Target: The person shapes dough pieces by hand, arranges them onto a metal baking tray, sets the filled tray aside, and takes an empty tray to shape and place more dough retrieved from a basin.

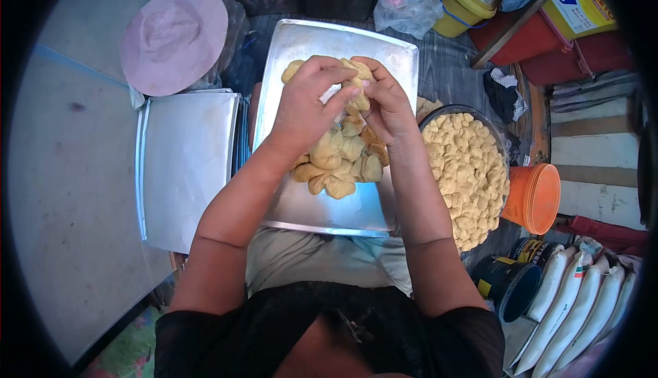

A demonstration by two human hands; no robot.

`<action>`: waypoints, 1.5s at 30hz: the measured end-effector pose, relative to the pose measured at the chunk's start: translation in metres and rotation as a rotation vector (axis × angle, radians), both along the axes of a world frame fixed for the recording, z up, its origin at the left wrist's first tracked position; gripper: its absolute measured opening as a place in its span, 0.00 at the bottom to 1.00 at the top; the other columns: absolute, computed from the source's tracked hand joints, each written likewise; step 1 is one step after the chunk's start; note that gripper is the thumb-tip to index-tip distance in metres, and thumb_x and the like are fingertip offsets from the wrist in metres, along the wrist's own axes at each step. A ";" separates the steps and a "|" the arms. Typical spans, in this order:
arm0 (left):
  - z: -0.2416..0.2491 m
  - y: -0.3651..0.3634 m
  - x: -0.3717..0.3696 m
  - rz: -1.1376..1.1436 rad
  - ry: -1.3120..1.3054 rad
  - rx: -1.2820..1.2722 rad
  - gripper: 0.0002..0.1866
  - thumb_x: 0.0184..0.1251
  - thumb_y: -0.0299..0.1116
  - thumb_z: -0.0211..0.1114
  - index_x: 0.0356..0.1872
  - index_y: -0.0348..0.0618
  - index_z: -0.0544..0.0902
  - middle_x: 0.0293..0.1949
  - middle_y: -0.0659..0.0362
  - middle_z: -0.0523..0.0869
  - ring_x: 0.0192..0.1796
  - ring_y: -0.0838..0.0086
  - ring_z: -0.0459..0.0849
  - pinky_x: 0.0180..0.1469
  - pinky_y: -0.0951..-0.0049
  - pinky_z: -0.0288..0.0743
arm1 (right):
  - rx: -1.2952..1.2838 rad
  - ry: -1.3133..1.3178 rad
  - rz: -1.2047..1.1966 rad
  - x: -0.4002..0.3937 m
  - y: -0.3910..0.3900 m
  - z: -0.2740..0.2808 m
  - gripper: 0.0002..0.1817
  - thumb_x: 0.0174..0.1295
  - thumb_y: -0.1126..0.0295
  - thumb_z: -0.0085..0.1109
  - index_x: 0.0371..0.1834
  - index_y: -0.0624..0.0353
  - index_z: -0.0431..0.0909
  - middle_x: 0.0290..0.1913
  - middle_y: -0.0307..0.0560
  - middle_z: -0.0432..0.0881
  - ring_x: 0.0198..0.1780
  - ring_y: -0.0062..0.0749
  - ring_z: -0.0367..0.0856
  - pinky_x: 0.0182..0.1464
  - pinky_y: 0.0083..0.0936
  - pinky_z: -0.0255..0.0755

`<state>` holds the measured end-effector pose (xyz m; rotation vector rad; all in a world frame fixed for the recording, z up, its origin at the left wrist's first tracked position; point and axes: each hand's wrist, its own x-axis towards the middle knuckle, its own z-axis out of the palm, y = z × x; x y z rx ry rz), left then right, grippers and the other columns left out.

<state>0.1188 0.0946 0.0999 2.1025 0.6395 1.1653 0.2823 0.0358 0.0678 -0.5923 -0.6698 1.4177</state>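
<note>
My left hand (310,100) and my right hand (387,102) meet above the far half of a metal tray (295,215). Between their bent fingers is a yellowish piece of dough (358,90), pinched from both sides. Below them on the tray lies a heap of dough pieces (330,155), some folded or flattened. Another dough lump (292,71) shows beyond my left hand. The fingers partly hide the piece they hold. The tray rests across my lap.
On the right stands a large round basin (506,146) full of dough lumps (462,172), beside orange buckets (534,198). Stacked metal trays (188,165) are at left, below a pink hat (175,41). White packets (576,302) and a dark bucket (506,285) sit at lower right.
</note>
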 end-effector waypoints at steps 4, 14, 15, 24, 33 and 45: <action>0.000 -0.003 -0.009 0.017 -0.073 -0.202 0.10 0.60 0.26 0.73 0.43 0.38 0.87 0.46 0.58 0.82 0.43 0.75 0.83 0.48 0.76 0.78 | -0.006 0.045 0.033 -0.011 0.002 -0.004 0.21 0.68 0.75 0.56 0.63 0.65 0.70 0.57 0.51 0.79 0.58 0.32 0.80 0.63 0.28 0.76; -0.021 0.014 -0.036 -0.012 -0.370 -0.661 0.05 0.68 0.28 0.68 0.39 0.36 0.85 0.38 0.59 0.84 0.40 0.77 0.82 0.46 0.76 0.77 | -0.032 0.091 0.045 -0.029 0.007 -0.011 0.18 0.69 0.78 0.51 0.62 0.65 0.70 0.54 0.51 0.81 0.53 0.33 0.83 0.58 0.31 0.79; -0.024 0.023 -0.041 0.051 -0.406 -0.651 0.06 0.68 0.29 0.68 0.39 0.36 0.85 0.36 0.59 0.84 0.39 0.78 0.81 0.45 0.76 0.76 | -0.055 0.106 0.036 -0.028 0.009 -0.011 0.18 0.69 0.78 0.51 0.62 0.65 0.70 0.53 0.51 0.81 0.52 0.33 0.84 0.57 0.31 0.80; -0.015 0.067 -0.089 0.310 -0.199 -0.353 0.08 0.65 0.30 0.71 0.41 0.39 0.88 0.37 0.61 0.85 0.37 0.79 0.80 0.44 0.76 0.74 | -0.131 0.102 0.013 -0.030 0.012 -0.013 0.19 0.69 0.79 0.50 0.63 0.63 0.71 0.52 0.51 0.82 0.50 0.33 0.84 0.54 0.31 0.81; -0.008 0.008 -0.058 0.003 0.112 -0.097 0.09 0.62 0.26 0.71 0.42 0.37 0.86 0.37 0.59 0.82 0.38 0.78 0.80 0.42 0.77 0.74 | -0.114 -0.004 0.039 -0.046 0.009 -0.009 0.19 0.67 0.79 0.53 0.62 0.65 0.72 0.54 0.50 0.81 0.53 0.30 0.83 0.56 0.28 0.79; -0.041 0.087 -0.103 0.442 -0.060 -0.362 0.06 0.66 0.29 0.66 0.36 0.36 0.83 0.35 0.60 0.84 0.37 0.76 0.81 0.42 0.75 0.75 | -0.240 -0.054 -0.138 -0.011 0.036 -0.015 0.17 0.66 0.83 0.47 0.57 0.66 0.73 0.49 0.52 0.81 0.48 0.34 0.83 0.54 0.30 0.81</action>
